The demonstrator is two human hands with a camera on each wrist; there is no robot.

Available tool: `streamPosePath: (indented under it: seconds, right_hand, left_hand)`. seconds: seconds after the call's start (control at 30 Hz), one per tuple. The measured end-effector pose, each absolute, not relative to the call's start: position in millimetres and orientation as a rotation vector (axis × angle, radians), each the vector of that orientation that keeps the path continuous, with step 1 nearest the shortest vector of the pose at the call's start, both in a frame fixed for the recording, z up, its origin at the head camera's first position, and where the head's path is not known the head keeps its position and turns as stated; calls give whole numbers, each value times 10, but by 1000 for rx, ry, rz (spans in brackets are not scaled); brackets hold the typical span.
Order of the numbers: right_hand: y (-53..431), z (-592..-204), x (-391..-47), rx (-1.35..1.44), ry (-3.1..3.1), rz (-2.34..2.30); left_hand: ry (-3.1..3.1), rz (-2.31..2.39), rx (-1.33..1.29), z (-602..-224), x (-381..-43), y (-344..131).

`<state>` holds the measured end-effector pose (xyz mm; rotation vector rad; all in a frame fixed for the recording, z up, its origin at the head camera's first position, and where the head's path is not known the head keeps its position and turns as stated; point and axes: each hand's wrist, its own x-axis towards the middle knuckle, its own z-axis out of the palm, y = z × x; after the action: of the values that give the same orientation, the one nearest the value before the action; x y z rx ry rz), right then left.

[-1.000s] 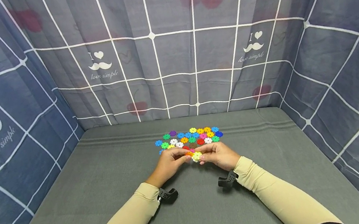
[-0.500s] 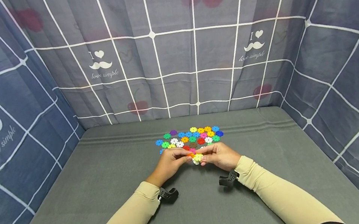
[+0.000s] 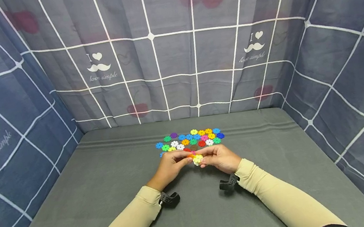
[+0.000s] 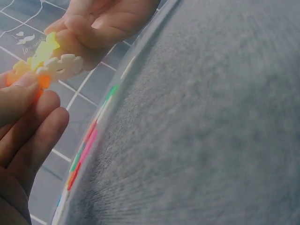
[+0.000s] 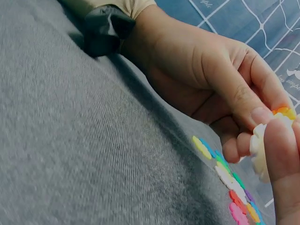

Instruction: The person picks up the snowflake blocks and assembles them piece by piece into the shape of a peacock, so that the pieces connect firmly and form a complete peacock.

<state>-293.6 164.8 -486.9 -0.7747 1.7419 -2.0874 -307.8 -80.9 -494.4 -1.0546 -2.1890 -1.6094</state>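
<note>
Both hands meet above the grey table, close in front of a spread of flower-shaped plastic discs. My left hand [image 3: 174,165] pinches an orange flower disc [image 4: 43,81] between thumb and fingers. From the other side, my right hand [image 3: 221,159] pinches a yellow flower disc [image 3: 197,159]. A white flower disc [image 4: 65,65] sits between them, against the yellow and orange ones, forming one small cluster. In the right wrist view the white disc stands edge-up beside the right thumb [image 5: 283,159], partly hidden by it. Fingertips cover much of the orange disc.
Loose flower discs in several colours lie flat just beyond the hands, among them a purple disc [image 3: 173,135], a dark blue disc [image 3: 220,136] and a red disc [image 3: 201,144]. A checked curtain [image 3: 174,53] encloses the table [image 3: 195,211] at the back and sides.
The hands stay together in nearly the same place. The yellow and white discs have tilted slightly between the fingers. The whole head view has shifted a little.
</note>
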Motion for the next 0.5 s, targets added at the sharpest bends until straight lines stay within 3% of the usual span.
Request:
streamPosePath:
  seconds: [0.23,0.5]
  right_hand:
    - [1709,-4848,-2985,-751,1955,-2092]
    - [1844,-4812,-3045,-596,2364,-1963]
  left_hand:
    - [-2165,-1671,-919,-4634,-2840,-788]
    - [-2167,-1688,-817,-4613,-2853,-802]
